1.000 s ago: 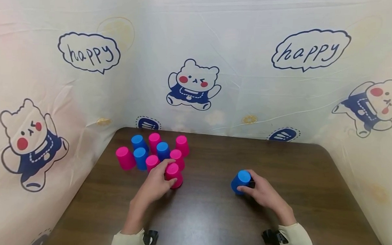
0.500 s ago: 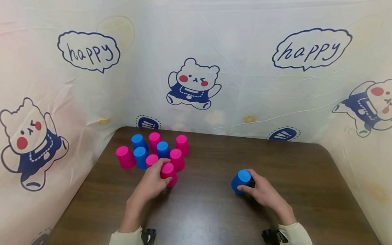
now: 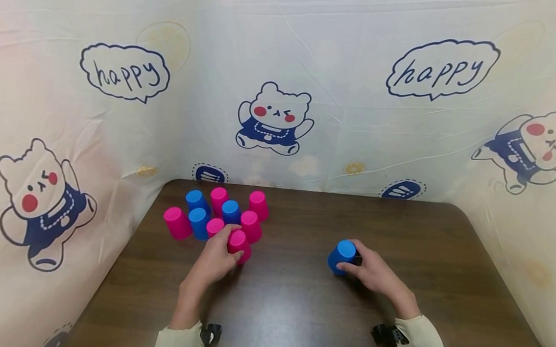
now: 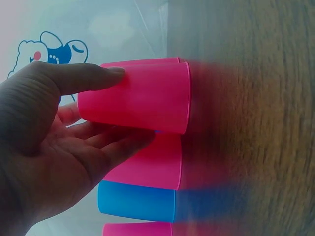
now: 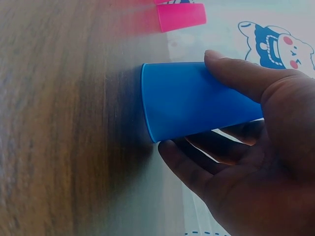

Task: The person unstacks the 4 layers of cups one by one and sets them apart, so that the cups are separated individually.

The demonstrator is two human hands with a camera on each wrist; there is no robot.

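Note:
My left hand (image 3: 216, 257) grips an upside-down pink cup (image 3: 239, 246) at the near right corner of a group of cups. In the left wrist view the thumb lies along one side of this pink cup (image 4: 142, 98) and the fingers are on the other. Off to the right, my right hand (image 3: 371, 267) holds an upside-down blue cup (image 3: 341, 256) by its sides. Thumb and fingers straddle this blue cup (image 5: 192, 98) in the right wrist view, its rim right at the tabletop.
Several pink and blue cups stand upside down at the back left, among them a pink cup (image 3: 177, 223), a blue cup (image 3: 199, 223) and another pink cup (image 3: 258, 206). The brown table (image 3: 296, 296) ends at a printed curtain (image 3: 343, 135).
My left hand has shifted slightly to the left with the pink cup, closer to the group, then stayed still. The right hand and its blue cup have not moved.

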